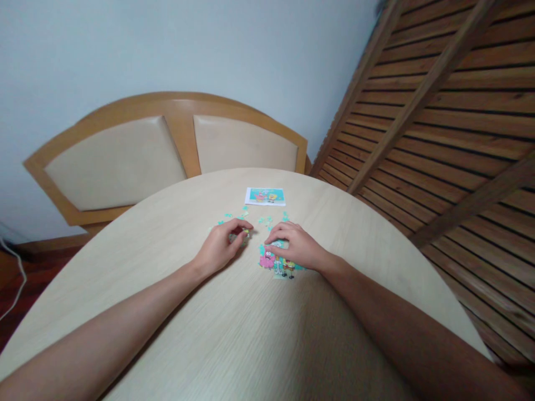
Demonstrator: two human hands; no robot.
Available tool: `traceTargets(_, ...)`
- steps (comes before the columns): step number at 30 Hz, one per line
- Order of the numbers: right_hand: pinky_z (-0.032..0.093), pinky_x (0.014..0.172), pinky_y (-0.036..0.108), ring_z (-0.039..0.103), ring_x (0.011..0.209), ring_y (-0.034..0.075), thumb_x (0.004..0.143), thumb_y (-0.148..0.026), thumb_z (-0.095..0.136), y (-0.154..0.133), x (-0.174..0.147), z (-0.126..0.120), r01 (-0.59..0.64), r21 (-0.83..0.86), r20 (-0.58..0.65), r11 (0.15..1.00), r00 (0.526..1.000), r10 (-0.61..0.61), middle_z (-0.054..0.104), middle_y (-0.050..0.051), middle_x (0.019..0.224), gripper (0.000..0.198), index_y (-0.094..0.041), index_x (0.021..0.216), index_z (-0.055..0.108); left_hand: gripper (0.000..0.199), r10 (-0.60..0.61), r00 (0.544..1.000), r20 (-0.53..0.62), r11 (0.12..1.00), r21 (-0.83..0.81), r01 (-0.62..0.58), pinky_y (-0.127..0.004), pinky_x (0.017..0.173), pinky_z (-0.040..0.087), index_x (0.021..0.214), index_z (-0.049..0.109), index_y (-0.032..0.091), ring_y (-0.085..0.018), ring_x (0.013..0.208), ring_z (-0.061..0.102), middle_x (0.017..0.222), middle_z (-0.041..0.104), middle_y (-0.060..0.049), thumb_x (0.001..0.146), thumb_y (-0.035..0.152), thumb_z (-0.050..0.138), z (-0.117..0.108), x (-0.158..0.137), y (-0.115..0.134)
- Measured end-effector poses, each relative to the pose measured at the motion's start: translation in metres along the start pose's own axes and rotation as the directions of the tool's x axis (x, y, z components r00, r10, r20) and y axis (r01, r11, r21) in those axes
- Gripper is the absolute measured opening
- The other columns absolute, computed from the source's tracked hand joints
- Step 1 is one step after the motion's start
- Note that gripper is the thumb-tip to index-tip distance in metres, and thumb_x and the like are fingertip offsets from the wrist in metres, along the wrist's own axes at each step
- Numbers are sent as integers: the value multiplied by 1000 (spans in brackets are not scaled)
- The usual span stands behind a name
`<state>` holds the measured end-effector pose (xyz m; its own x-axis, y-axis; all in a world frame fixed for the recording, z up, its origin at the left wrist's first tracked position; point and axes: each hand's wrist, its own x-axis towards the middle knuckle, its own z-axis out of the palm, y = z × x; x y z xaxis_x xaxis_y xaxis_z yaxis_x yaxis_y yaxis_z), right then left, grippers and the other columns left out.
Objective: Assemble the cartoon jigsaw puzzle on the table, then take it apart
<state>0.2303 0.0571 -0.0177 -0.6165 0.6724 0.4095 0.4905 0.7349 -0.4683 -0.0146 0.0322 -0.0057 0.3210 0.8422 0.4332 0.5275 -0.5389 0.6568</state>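
Two hands are working at a partly joined puzzle (267, 259) on the round worktop (234, 340).

The puzzle is lying in front of the person, under and beside the right hand (300, 246), whose curved fingers are covering its upper right part; whether that grip is holding a piece, one cannot tell. The left hand (220, 244) is resting to the left, thumb and forefinger slightly parted around a small yellowish piece (246, 231); firmness of this grip is not showing clearly. Loose turquoise pieces (228, 215) are lying scattered beyond both hands, and a picture sheet (267, 196) is lying farther back, near the worktop's far edge.
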Motion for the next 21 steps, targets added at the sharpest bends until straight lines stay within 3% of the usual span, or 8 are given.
traceTargets(4,45,88,36,64,95,20,88,-35,73,2,0,0,-53,-38,-31,998,998,52,71,5,97,12,-24,93,77,16,25,998,66,998,-64,-21,-30,76,53,101,67,18,-16,82,66,93,72,-5,93,24,55,9,-7,14)
traceTargets(11,44,85,37,63,91,20,87,-37,74,4,0,1,-94,-69,-105,993,991,87,70,5,94,13,-25,89,79,16,-74,990,120,964,-246,102,-25,65,54,96,67,16,-14,73,65,82,70,-4,88,29,63,16,-14,21)
traceTargets(21,38,85,36,64,89,20,89,-32,69,-21,1,-1,149,5,-95,989,984,-148,74,2,87,9,-24,86,71,24,-214,969,121,824,-511,246,-24,62,53,96,61,16,-15,72,70,85,69,-3,84,35,71,22,-13,24)
